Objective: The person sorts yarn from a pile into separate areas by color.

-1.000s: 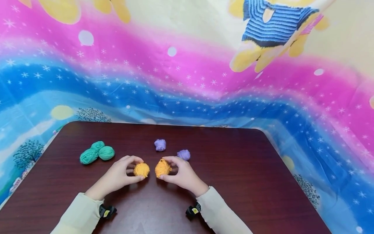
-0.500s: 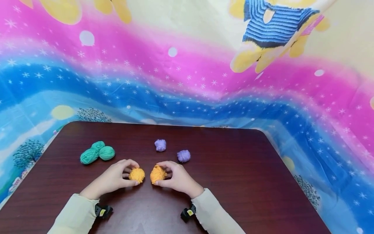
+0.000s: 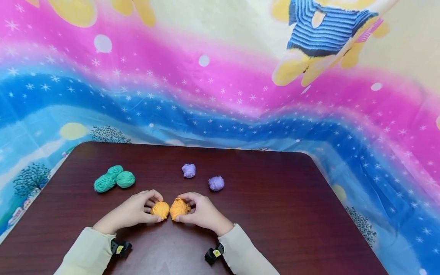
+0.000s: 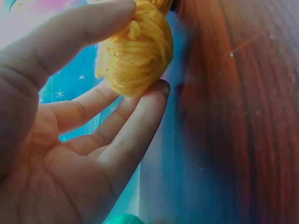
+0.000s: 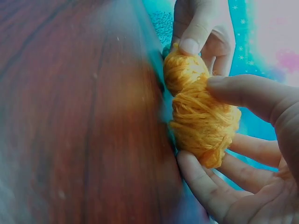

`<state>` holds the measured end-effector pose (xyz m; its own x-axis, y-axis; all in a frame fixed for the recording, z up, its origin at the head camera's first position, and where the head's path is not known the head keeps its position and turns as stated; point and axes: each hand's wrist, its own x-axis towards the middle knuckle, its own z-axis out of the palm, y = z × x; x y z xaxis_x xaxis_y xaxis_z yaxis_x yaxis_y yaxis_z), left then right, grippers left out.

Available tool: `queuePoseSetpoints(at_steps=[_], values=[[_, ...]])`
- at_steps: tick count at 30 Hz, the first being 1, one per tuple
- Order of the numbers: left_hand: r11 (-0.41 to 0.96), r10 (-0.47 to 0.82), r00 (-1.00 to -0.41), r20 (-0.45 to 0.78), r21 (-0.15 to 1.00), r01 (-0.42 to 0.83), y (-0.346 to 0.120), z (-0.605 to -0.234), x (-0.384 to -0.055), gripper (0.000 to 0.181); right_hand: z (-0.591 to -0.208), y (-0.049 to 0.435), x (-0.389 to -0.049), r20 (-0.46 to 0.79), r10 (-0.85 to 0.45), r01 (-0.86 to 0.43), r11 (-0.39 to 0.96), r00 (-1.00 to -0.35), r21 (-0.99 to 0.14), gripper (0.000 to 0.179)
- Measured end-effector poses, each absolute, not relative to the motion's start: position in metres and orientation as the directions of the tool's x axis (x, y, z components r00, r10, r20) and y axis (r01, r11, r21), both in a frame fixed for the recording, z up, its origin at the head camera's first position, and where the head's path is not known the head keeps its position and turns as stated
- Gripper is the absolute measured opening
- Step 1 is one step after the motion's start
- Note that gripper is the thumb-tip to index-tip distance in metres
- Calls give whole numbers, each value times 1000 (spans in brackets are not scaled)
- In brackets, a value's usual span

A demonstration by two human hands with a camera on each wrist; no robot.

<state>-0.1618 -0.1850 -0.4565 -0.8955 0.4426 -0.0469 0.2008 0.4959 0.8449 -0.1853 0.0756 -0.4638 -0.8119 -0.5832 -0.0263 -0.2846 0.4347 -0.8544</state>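
Note:
Between its thumb and fingers, my left hand [image 3: 135, 209] holds a small yellow yarn ball [image 3: 160, 210]. My right hand [image 3: 203, 212] grips a second yellow yarn ball [image 3: 179, 208], slightly larger, with loose strands at its top. The two balls sit side by side at the middle of the table, nearly meeting in the head view. In the right wrist view, the right hand's ball [image 5: 203, 123] overlaps the left hand's ball [image 5: 184, 70]. The left wrist view shows the thumb over one side of the yarn ball [image 4: 135, 53] and the fingertips under the other.
Several green yarn balls [image 3: 125, 179] lie clustered at the left of the dark wooden table [image 3: 275, 206]. Behind the hands are two purple ones, one farther back [image 3: 188, 170] and one to its right [image 3: 216, 183]. A printed cloth [image 3: 220, 88] hangs along the table's far edge.
Both hands have drawn nearer to the person with their yellow yarn balls. The right hand has moved left, closing the gap between the balls. The green and purple balls have stayed put.

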Motion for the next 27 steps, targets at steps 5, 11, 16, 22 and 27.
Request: queuePoseSetpoints(at_steps=[5,11,16,22,27], values=[[487,458,-887,-50,849,204,-186,-456,-162,46,-464,73,-184,-44,-585,-260,425,-810,-867,56],[490,463,-884,-65,850,194,-186,-454,-162,45,-466,71,-184,-23,-585,-283,427,-811,-859,56],[501,462,-883,-85,846,181,-188,-454,-162,46,-467,72,-184,-30,-592,-278,421,-805,-863,55],[501,469,-876,-111,851,160,-189,-454,-163,45,-466,73,-185,-46,-590,-254,415,-806,-874,56],[495,472,-877,-94,851,175,-189,-454,-162,40,-464,75,-184,-51,-598,-259,421,-800,-870,58]])
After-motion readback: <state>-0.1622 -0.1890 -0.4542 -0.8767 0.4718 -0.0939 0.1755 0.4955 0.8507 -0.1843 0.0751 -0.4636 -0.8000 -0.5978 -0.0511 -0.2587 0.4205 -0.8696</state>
